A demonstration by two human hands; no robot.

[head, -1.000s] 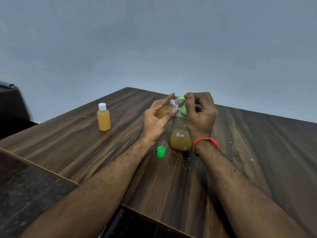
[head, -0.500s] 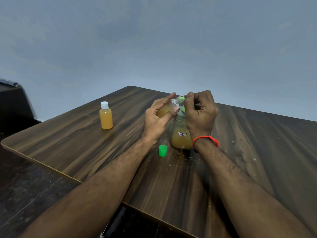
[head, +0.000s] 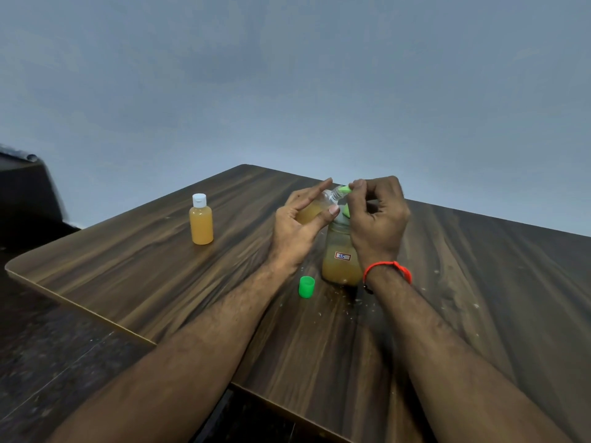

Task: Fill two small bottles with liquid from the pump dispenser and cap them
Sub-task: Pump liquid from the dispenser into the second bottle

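Note:
My left hand holds a small clear bottle, partly full of orange liquid, tilted with its mouth up against the green pump nozzle. My right hand, fingers curled, sits on the green pump head of the dispenser, a clear bottle of orange liquid with a small label. A loose green cap stands on the table in front of the dispenser. To the left stands a second small bottle, full of orange liquid and closed with a white cap.
The wooden table has its rounded front-left edge near the dark floor. Small drops and specks lie on the wood around the dispenser. A dark object sits at the far left. A grey wall rises behind.
My view has drifted slightly; both hands stay at the pump with the small bottle held at the nozzle. Nothing else has moved.

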